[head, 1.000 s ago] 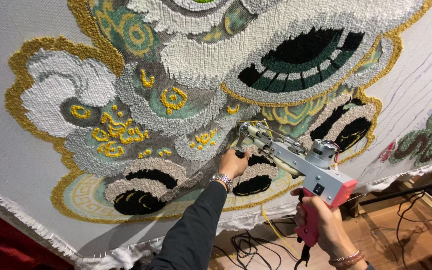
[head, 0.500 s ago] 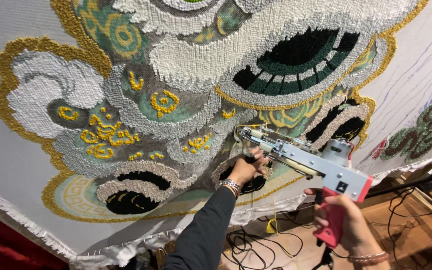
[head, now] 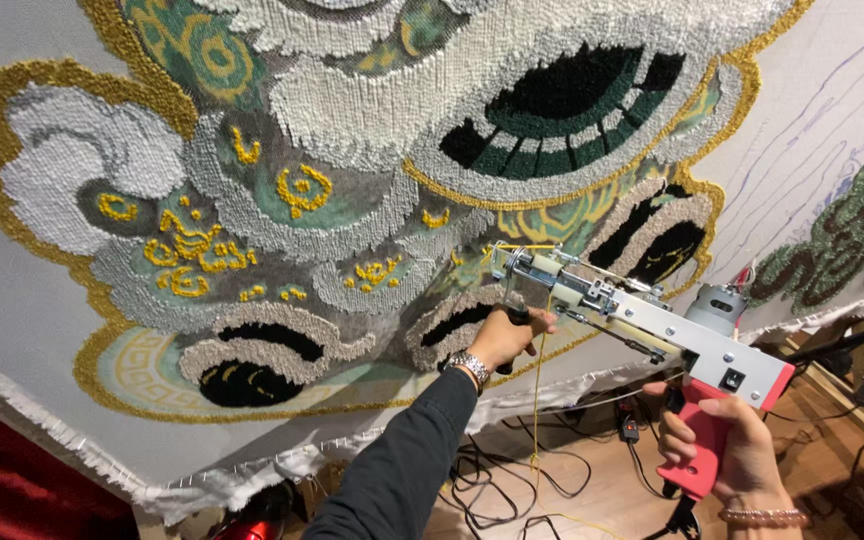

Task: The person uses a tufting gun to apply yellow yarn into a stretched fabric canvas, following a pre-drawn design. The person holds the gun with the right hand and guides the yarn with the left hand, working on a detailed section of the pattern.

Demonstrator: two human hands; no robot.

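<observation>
A tufting gun (head: 642, 315) with a grey metal body and a red pistol grip points its needle end at a large tufted rug (head: 352, 190) stretched on white cloth. My left hand (head: 508, 338), in a dark sleeve with a metal wristwatch, grips the gun's front black handle. My right hand (head: 732, 455), wearing a bead bracelet, holds the red grip low at the right. A yellow yarn (head: 536, 400) hangs down from the gun's front. The rug shows a lion-like face in white, grey, green, black and gold.
White backing cloth (head: 812, 110) with drawn lines lies at the right, beside another partly tufted green patch (head: 842, 240). Black cables (head: 512, 480) sprawl on the wooden floor below. A red surface (head: 2, 490) shows at bottom left, below the cloth's frayed edge.
The gun and both hands have shifted slightly right and down in view. Both hands keep the same hold on the gun.
</observation>
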